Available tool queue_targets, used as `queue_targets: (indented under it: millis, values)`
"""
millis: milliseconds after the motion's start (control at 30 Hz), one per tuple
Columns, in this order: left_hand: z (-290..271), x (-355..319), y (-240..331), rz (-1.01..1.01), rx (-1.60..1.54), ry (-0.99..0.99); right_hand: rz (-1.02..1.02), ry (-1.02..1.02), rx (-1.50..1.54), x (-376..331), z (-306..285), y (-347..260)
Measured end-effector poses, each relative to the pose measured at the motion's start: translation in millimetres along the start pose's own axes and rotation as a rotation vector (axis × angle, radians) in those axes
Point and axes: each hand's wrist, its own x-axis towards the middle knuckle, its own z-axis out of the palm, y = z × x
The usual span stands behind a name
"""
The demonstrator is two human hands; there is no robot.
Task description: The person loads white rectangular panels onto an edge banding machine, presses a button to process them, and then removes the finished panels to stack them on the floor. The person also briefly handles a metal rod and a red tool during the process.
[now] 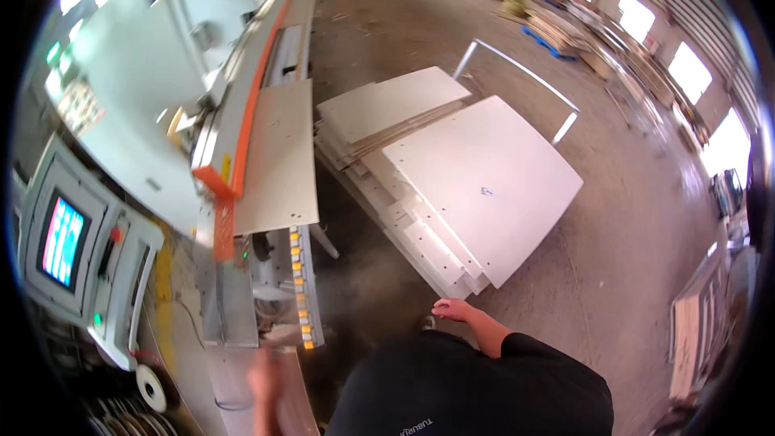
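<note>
My left hand (265, 377) is over a pale board (295, 391) at the lower left, beside the near end of a long edge-banding machine. Motion smears its fingers, so I cannot tell whether it holds or touches anything. My right hand (454, 309) hangs in front of my body, loosely bent with fingers slightly apart and nothing visible in it. Just beyond it stands a stack of white panels (492, 186), the top one with small holes and a small label. Another pale panel (278, 161) lies on the machine along its orange guard (257, 97).
A control console (64, 234) with a lit screen stands at the left, near a white roll (151, 387). Yellow rollers (299, 282) line the machine's near side. A white metal handle frame (525, 73) rises behind the stack. More boards (698, 323) lean at the right.
</note>
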Motion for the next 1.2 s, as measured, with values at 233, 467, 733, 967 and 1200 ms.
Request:
queue_targets:
  millis: [233, 467, 733, 967, 1200]
  values:
    - [119.3, 41.6, 266.0, 0.293, -0.082, -0.565, 0.142, 0.212, 0.085, -60.0, -22.6, 102.6]
    - [120.4, 66.0, 364.1, 0.513, -0.072, -0.564, 0.404, 0.245, 0.577, -153.5, -0.5, 264.0]
    - [177.8, 53.7, 388.0, 0.452, -0.046, -0.714, 0.375, 0.255, 0.356, -152.0, 3.0, 327.1]
    - [127.7, 17.5, 397.3, 0.126, -0.523, -0.648, -0.029, 0.432, 0.553, -86.4, -139.2, 126.1]
    - [90.7, -9.1, 398.6, 0.159, -0.82, -0.741, -0.581, 0.016, 0.647, -57.4, -195.2, -141.8]
